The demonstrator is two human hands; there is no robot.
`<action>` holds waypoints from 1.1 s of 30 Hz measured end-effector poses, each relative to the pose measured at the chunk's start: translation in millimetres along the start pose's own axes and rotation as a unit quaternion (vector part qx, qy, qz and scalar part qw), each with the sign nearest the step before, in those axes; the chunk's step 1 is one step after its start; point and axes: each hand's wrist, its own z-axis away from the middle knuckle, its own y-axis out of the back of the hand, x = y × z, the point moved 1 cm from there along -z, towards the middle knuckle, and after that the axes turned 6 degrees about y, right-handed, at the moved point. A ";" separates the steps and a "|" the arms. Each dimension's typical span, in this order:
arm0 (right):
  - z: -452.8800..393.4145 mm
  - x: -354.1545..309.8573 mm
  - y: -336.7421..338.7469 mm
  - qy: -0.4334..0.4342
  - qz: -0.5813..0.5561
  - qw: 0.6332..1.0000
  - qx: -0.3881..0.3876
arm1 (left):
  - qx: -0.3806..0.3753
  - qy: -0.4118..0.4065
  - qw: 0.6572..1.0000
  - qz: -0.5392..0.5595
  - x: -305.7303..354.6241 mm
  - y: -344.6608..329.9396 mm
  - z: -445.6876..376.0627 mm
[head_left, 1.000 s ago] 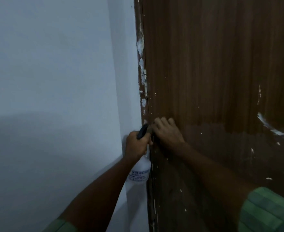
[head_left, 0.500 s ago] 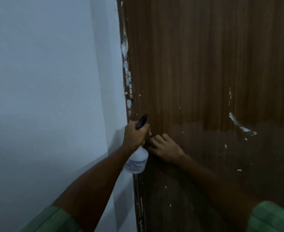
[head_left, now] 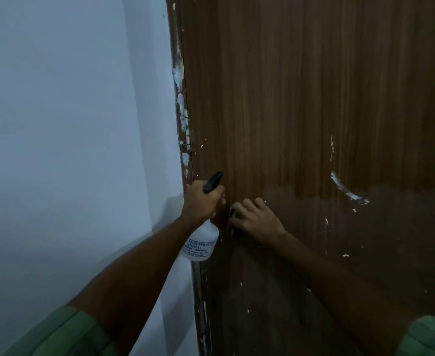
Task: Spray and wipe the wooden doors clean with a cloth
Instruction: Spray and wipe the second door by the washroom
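One tall brown wood-grain door [head_left: 314, 98] fills the right side, pale grey wall [head_left: 57, 124] left. At its hinge edge, left hand [head_left: 202, 201] grasps a white plastic spray bottle [head_left: 201, 244]; right hand [head_left: 256, 219] presses curled fingers there, cloth unseen. Crowded hands risk spraying knuckles; open door lies rightward.

A plain white wall [head_left: 57, 124] is seen on the left, dimly lit and shaded darker lower down; a brown door frame [head_left: 179, 98] beside it is smeared with white paint
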 end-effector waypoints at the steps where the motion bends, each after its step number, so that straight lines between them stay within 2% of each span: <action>1: -7.1 11.8 11.0 -0.062 -0.006 0.998 0.031 | -0.009 -0.005 1.000 -0.002 1.1 -2.7 -1.4; 3: -19.4 37.2 33.1 -0.210 -0.026 0.973 0.094 | -0.019 -0.009 1.000 -0.003 2.7 -8.4 -2.5; 5: -14.9 45.0 40.3 -0.274 -0.017 0.952 0.135 | -0.019 -0.007 1.000 0.003 3.8 -17.0 -0.6; 7: 5.3 32.1 29.4 -0.214 0.004 0.969 0.125 | -0.022 -0.002 1.000 0.009 4.7 -26.0 3.1; 10: 48.9 2.8 11.7 0.005 0.033 0.999 0.033 | -0.040 -0.002 0.999 0.011 5.2 -40.7 7.1; 11: 56.3 6.8 14.7 0.031 0.045 0.998 0.006 | -0.046 -0.010 0.999 0.007 6.7 -44.7 7.4; 13: 52.7 30.6 29.9 -0.019 0.049 0.998 0.026 | -0.059 -0.027 0.998 0.007 10.7 -52.0 6.9; 14: 45.7 46.4 41.8 -0.087 0.044 0.994 0.052 | -0.062 -0.032 0.997 0.011 12.9 -55.8 6.5; 16: 35.8 72.9 61.0 -0.240 0.036 0.963 0.118 | -0.064 -0.041 0.997 0.014 16.5 -62.5 6.6; 17: 35.0 77.4 64.9 -0.280 0.035 0.949 0.141 | -0.064 -0.043 0.997 0.017 17.3 -65.6 6.5; 19: 42.0 68.8 58.7 -0.265 0.028 0.954 0.137 | -0.068 -0.042 0.997 0.024 18.5 -71.3 8.2; 20: 49.7 56.0 51.5 -0.213 0.022 0.971 0.108 | -0.073 -0.039 0.996 0.025 19.2 -73.4 9.2; 22: 73.3 28.1 34.9 -0.049 0.032 0.998 0.029 | -0.083 -0.035 0.996 0.028 20.6 -77.1 9.6; 23: 84.0 23.7 30.9 0.015 0.045 0.999 -0.013 | -0.087 -0.033 0.995 0.027 21.7 -78.8 9.6; 24: 88.9 28.4 32.9 0.043 0.057 0.997 -0.032 | -0.091 -0.031 0.995 0.024 22.4 -80.0 10.1; 25: 87.8 39.9 38.9 0.032 0.066 0.997 -0.019 | -0.095 -0.030 0.995 0.023 23.3 -81.0 10.6; 26: 82.3 53.1 46.9 -0.015 0.070 0.997 0.013 | -0.098 -0.029 0.995 0.024 23.5 -81.8 11.1; 27: 75.8 66.9 58.7 -0.089 0.068 0.992 0.052 | -0.098 -0.030 0.994 0.025 23.8 -83.2 12.2; 29: 67.3 89.9 77.0 -0.253 0.059 0.957 0.128 | -0.087 -0.033 0.995 0.024 24.8 -86.0 14.8; 30: 69.5 93.1 80.5 -0.295 0.055 0.942 0.148 | -0.082 -0.031 0.996 0.024 25.0 -86.9 15.8; 31: 76.5 91.8 80.0 -0.295 0.057 0.943 0.145 | -0.078 -0.026 0.996 0.027 26.4 -87.9 17.5; 32: 86.1 84.0 75.7 -0.254 0.061 0.958 0.119 | -0.076 -0.021 0.996 0.029 27.0 -87.9 18.6; 33: 100.4 73.1 71.0 -0.173 0.069 0.980 0.075 | -0.076 -0.017 0.996 0.034 28.5 -88.1 20.1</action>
